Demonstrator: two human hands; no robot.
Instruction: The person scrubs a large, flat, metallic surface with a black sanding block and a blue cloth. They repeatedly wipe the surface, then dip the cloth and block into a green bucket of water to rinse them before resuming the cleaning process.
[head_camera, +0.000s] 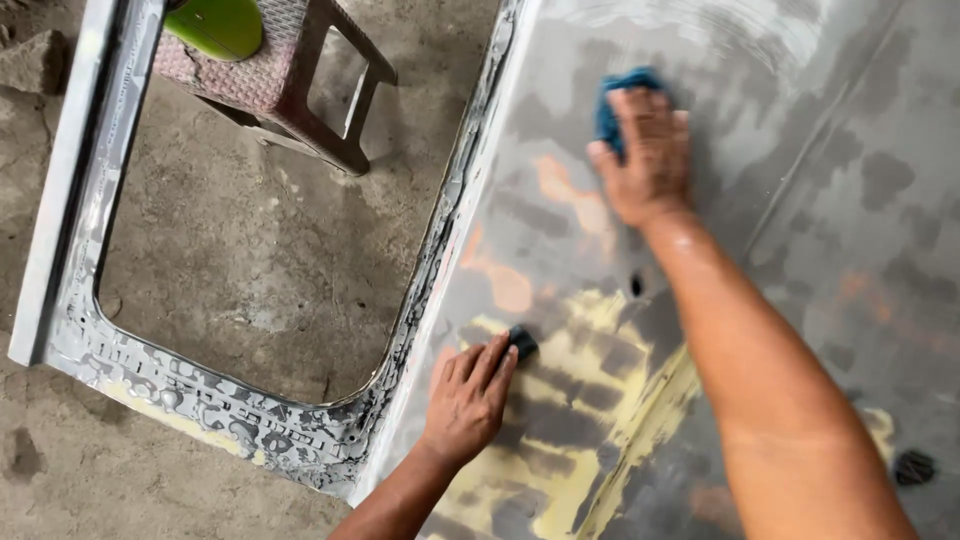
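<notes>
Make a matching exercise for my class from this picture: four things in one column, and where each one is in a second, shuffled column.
Things:
1. blue cloth
2. dark sanding block
3. plastic stool
4. small hole in the panel

Places:
A. on the concrete floor, seen through the window opening
B. under the right hand
C. in the bare metal between the two hands
D. at the fingertips of the left hand

Pairs: 1-B, 2-D, 3-A, 4-C

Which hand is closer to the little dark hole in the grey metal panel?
The left hand, pressing a small dark sanding block, lies just below-left of the little dark hole. The right hand, on a blue cloth, sits slightly farther, above it.
</notes>
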